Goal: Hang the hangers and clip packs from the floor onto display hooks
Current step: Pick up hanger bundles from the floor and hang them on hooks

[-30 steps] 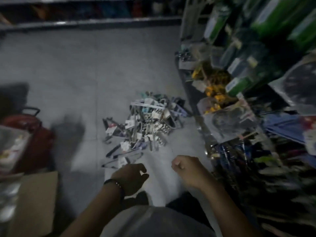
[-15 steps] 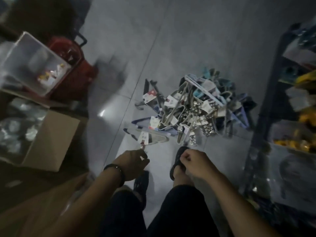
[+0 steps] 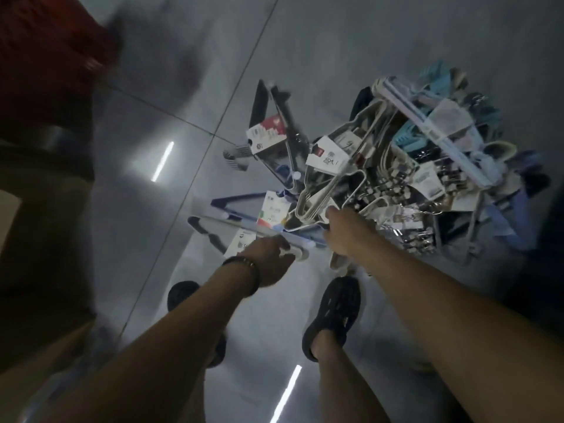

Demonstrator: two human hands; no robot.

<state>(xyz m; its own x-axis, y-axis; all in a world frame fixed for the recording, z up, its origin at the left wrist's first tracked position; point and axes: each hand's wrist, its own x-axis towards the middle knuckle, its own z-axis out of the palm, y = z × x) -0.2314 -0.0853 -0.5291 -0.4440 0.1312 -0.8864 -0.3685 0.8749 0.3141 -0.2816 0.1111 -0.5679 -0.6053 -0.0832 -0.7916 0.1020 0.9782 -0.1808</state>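
A heap of hanger bundles and clip packs (image 3: 396, 166) with white paper tags lies on the grey tiled floor. My left hand (image 3: 270, 257) reaches down to the heap's near edge and grips a pale hanger bundle (image 3: 297, 254) beside a white tag (image 3: 241, 242). My right hand (image 3: 343, 232) is at the near side of the heap, fingers curled into a bundle of white hangers (image 3: 317, 203). Blue hangers (image 3: 235, 199) and black hangers (image 3: 262, 99) lie at the heap's left. Metal clip packs (image 3: 418, 236) lie just right of my right hand.
My two feet in dark shoes (image 3: 332, 312) stand on the floor just below the heap. A red basket (image 3: 52, 56) fills the upper left, with dark brown boxes (image 3: 36, 239) along the left edge. Ceiling lights reflect on the glossy tiles (image 3: 161, 160).
I have bent down toward the heap. Both hands went from hovering curled above the floor to reaching into the near edge of the pile and taking hold of hanger bundles.
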